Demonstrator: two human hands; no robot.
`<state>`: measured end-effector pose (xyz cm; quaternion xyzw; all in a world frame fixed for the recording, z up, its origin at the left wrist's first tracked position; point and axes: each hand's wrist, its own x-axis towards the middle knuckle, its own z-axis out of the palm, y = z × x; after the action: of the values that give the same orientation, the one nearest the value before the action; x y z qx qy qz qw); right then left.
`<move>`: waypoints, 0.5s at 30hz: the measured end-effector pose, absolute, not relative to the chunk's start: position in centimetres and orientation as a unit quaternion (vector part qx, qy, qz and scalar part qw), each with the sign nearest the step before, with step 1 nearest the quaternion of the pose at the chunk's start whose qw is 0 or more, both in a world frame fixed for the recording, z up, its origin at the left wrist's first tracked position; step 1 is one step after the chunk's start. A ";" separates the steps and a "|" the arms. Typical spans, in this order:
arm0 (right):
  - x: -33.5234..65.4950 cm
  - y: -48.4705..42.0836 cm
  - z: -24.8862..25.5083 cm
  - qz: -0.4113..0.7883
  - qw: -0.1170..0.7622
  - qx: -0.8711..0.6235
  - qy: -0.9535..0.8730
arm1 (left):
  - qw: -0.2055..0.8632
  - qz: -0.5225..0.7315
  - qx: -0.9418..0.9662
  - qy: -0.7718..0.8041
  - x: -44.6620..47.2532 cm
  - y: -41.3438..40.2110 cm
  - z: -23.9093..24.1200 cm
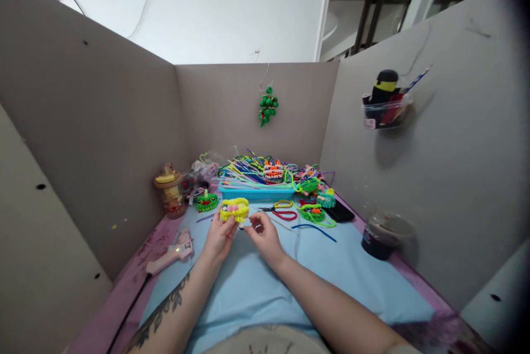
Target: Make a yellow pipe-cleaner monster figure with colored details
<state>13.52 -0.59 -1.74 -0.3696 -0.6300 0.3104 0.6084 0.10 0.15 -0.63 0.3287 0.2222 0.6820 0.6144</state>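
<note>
My left hand [220,237] is closed around a fuzzy yellow pipe-cleaner figure [234,209] with pink and bluish patches on its front, and holds it above the blue cloth. Just right of it, my right hand [267,239] has its fingers curled, thumb and forefinger close together. A tiny pale and dark piece [242,226] shows between the hands, by the right fingertips; it is too small to name. Behind the right hand lie scissors [285,212] with red and yellow handles. A green pipe-cleaner figure [207,201] with eyes sits behind the left hand.
A blue tray [256,194] heaped with pipe cleaners stands at the back. A pink glue gun [171,254], its light on, lies at left near a lidded cup [170,195]. At right are more green figures [311,213], a black phone [339,211] and a dark jar [379,238]. Grey partitions enclose the table.
</note>
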 end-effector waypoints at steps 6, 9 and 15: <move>13.5 -0.6 -1.2 0.261 0.599 -0.382 -0.654 | 0.616 0.664 0.369 0.207 0.6 -0.2 -0.4; 13.5 -0.6 -1.1 0.262 0.605 -0.377 -0.650 | 0.615 0.664 0.373 0.203 0.7 -0.4 -0.3; 13.6 -0.5 -1.2 0.291 0.624 -0.357 -0.631 | 0.617 0.666 0.366 0.206 0.7 -0.3 -0.2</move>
<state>13.62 -0.52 -1.19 -0.3570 -0.6312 0.2907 0.6242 0.70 -0.30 -0.23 0.3663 0.2063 0.6656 0.6167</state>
